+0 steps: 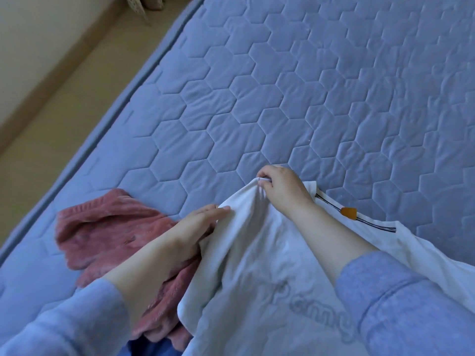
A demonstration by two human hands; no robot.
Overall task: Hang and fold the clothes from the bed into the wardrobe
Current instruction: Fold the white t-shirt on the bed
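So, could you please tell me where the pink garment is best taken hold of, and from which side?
Take the pink garment by its far left edge, coming from the left, I think. That edge lies free and rumpled on the mattress, with raised folds to pinch; its right side runs under the left hand and the shirt that the right hand pinches.

Bed and two garments
The blue hexagon-quilted bed (282, 86) carries a crumpled pink garment (102, 232) near its left edge, touching a white shirt (257, 253).

White shirt (257, 253), pink fleece garment (102, 232), blue hexagon-quilted mattress (282, 86).
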